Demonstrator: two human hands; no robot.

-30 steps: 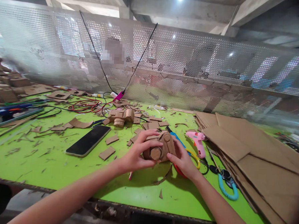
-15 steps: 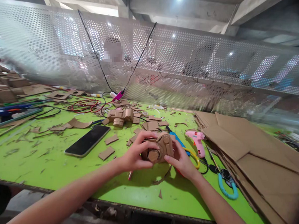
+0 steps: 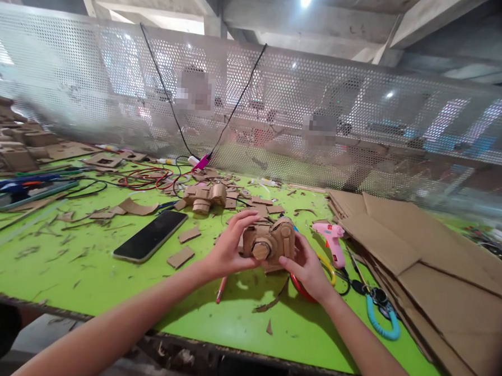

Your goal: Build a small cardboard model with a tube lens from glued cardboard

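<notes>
Overhead, both hands [image 3: 268, 256] grip a cardboard camera [image 3: 269, 242] above the scrap-littered green table [image 3: 103, 281].

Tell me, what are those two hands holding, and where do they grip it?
A small brown cardboard camera model, lifted off the green table: left hand grips its left end, right hand its right end.

Craft workshop: green bench [image 3: 82, 280] littered with cardboard scraps [image 3: 180, 257], stacked cardboard sheets [image 3: 432, 259], pink glue gun [image 3: 331, 237], loose wires [image 3: 146, 177], perforated metal screen [image 3: 280, 111] behind, bare concrete beams overhead.
</notes>
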